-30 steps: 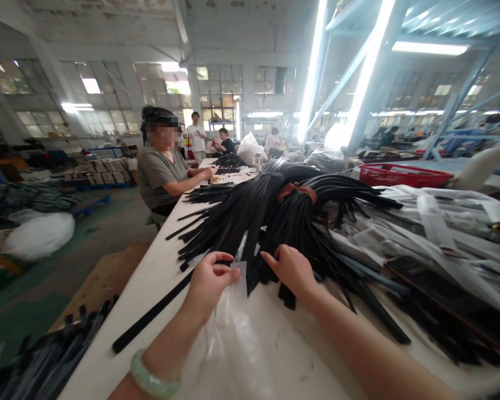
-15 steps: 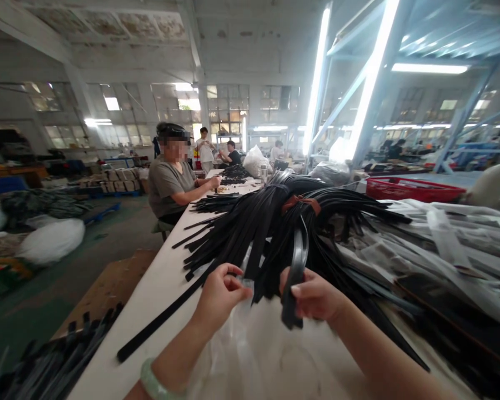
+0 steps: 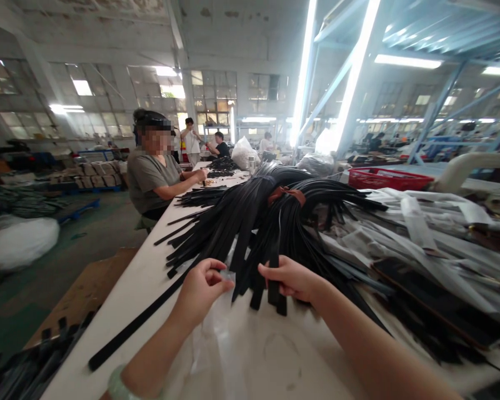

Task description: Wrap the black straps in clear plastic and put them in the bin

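Long white tabletop (image 3: pixel 150 278) in a factory hall. My right hand (image 3: pixel 294 278) fingers grip a black strap (image 3: pixel 274 272), long axis running away from me into the strap pile (image 3: pixel 258 216). Left hand (image 3: pixel 200 289) pinches clear plastic (image 3: pixel 229 333).

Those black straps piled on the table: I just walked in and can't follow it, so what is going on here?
A person at a long white table works at a big bundle of black straps, tied near the top with a brown band. The right hand grips the end of one strap. The left hand pinches the edge of a clear plastic bag lying on the table. Farther along, a seated co-worker handles more straps.
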`<action>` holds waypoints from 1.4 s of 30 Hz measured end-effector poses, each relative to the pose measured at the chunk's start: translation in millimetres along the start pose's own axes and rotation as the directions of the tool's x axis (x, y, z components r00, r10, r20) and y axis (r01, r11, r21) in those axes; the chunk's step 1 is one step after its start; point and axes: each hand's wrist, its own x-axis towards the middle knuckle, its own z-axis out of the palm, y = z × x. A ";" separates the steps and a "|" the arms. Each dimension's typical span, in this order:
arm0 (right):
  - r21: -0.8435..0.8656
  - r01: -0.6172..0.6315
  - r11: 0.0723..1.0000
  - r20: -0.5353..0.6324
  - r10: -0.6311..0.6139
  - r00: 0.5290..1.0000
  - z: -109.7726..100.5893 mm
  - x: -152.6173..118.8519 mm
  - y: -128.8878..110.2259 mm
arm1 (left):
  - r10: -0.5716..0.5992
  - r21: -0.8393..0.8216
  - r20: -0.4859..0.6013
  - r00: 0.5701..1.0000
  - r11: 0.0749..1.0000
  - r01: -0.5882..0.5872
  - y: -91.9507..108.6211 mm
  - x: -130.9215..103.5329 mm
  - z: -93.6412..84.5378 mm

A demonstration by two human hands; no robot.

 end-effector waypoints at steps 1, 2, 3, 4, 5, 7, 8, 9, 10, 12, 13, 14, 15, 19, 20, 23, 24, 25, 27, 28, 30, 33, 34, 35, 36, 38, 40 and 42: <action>0.026 0.007 1.000 0.105 -0.010 0.994 -0.8 -4.6 -3.8 | -0.008 -0.007 0.036 0.999 1.000 0.009 1.0 -0.5 -0.3; 0.063 0.032 0.997 0.174 -0.042 0.984 -0.7 -8.4 -7.4 | -0.017 -0.020 0.079 0.997 1.000 0.018 2.4 -1.4 -0.2; 0.095 0.071 0.993 0.185 -0.088 0.979 0.6 -11.1 -10.7 | -0.021 -0.036 0.129 0.991 0.999 0.026 3.9 -2.4 0.2; 0.101 0.125 0.987 0.144 -0.139 0.980 3.0 -12.5 -13.3 | -0.022 -0.051 0.179 0.984 0.998 0.031 5.4 -3.7 1.1; 0.078 0.180 0.981 0.073 -0.185 0.980 6.5 -12.6 -15.1 | -0.020 -0.060 0.220 0.975 0.998 0.034 6.8 -5.1 2.3; -0.010 0.272 0.962 -0.062 -0.272 0.960 15.1 -10.4 -16.1 | -0.022 -0.046 0.259 0.966 0.998 0.035 8.5 -7.6 5.3; -0.056 0.296 0.954 -0.103 -0.300 0.948 19.5 -8.9 -15.4 | -0.029 -0.026 0.261 0.965 0.999 0.037 8.7 -8.6 6.7; -0.089 0.310 0.946 -0.119 -0.319 0.940 23.4 -7.5 -14.2 | -0.037 -0.005 0.257 0.966 0.999 0.040 8.6 -9.2 7.8; -0.109 0.317 0.942 -0.117 -0.328 0.937 26.5 -6.5 -12.6 | -0.044 0.013 0.253 0.966 0.999 0.042 8.2 -9.5 8.6; -0.141 0.314 0.939 -0.097 -0.329 0.940 30.4 -5.6 -9.3 | -0.050 0.036 0.247 0.968 0.998 0.042 7.2 -9.2 9.2; -0.161 0.307 0.938 -0.086 -0.323 0.943 31.3 -5.5 -7.8 | -0.048 0.041 0.244 0.969 0.998 0.039 6.9 -8.9 9.2; -0.180 0.300 0.937 -0.073 -0.317 0.946 31.7 -5.5 -6.3 | -0.044 0.044 0.241 0.969 0.998 0.034 6.6 -8.6 9.1; -0.195 0.295 0.935 -0.059 -0.312 0.948 31.8 -5.5 -5.1 | -0.040 0.045 0.239 0.970 0.999 0.030 6.6 -8.4 9.1; -0.222 0.299 0.928 -0.029 -0.313 0.949 31.7 -5.0 -2.4 | -0.048 0.036 0.256 0.965 0.999 0.040 7.1 -9.3 10.3; -0.227 0.302 0.926 -0.030 -0.317 0.948 31.8 -5.0 -2.5 | -0.055 0.037 0.263 0.963 0.998 0.046 7.1 -9.7 10.7; -0.242 0.310 0.919 -0.030 -0.327 0.945 32.1 -5.7 -3.7 | -0.065 0.036 0.270 0.961 0.998 0.057 6.4 -10.5 11.1; -0.249 0.309 0.918 -0.030 -0.327 0.945 32.2 -5.9 -4.1 | -0.065 0.029 0.270 0.961 0.998 0.059 5.9 -10.4 11.1; -0.256 0.306 0.917 -0.028 -0.324 0.946 32.2 -6.1 -4.5 | -0.062 0.020 0.270 0.961 0.998 0.059 5.5 -10.2 10.9; -0.264 0.298 0.917 -0.019 -0.314 0.949 32.2 -6.1 -4.7 | -0.053 0.004 0.267 0.962 0.999 0.053 4.9 -9.6 10.3; -0.267 0.294 0.918 -0.015 -0.309 0.951 32.1 -5.9 -4.7 | -0.048 -0.001 0.263 0.964 0.999 0.050 4.8 -9.3 10.0; -0.273 0.292 0.917 -0.011 -0.306 0.952 31.9 -5.3 -4.5 | -0.041 -0.009 0.250 0.967 0.999 0.045 5.1 -9.0 9.3; -0.285 0.290 0.914 -0.025 -0.309 0.951 31.6 -4.1 -3.5 | -0.041 -0.016 0.233 0.972 0.999 0.046 6.9 -9.0 8.8; -0.283 0.284 0.916 -0.030 -0.305 0.952 31.5 -3.7 -2.9 | -0.040 -0.016 0.228 0.973 0.999 0.045 7.5 -9.2 8.8; -0.277 0.275 0.920 -0.031 -0.295 0.955 31.4 -3.5 -2.2 | -0.040 -0.011 0.225 0.974 0.999 0.044 8.1 -9.3 9.0; -0.271 0.265 0.925 -0.030 -0.284 0.958 31.3 -3.4 -1.5 | -0.039 -0.006 0.221 0.974 0.999 0.041 8.6 -9.5 9.4; -0.266 0.251 0.931 -0.022 -0.267 0.964 31.2 -3.4 -0.1 | -0.033 0.003 0.215 0.976 0.999 0.033 8.8 -9.7 10.3; -0.272 0.248 0.930 -0.012 -0.261 0.965 31.3 -3.7 0.7 | -0.022 0.003 0.209 0.978 1.000 0.022 7.9 -9.5 11.1; -0.285 0.251 0.925 -0.011 -0.265 0.964 31.5 -3.8 0.9 | -0.005 -0.008 0.203 0.979 1.000 0.007 6.2 -8.9 11.5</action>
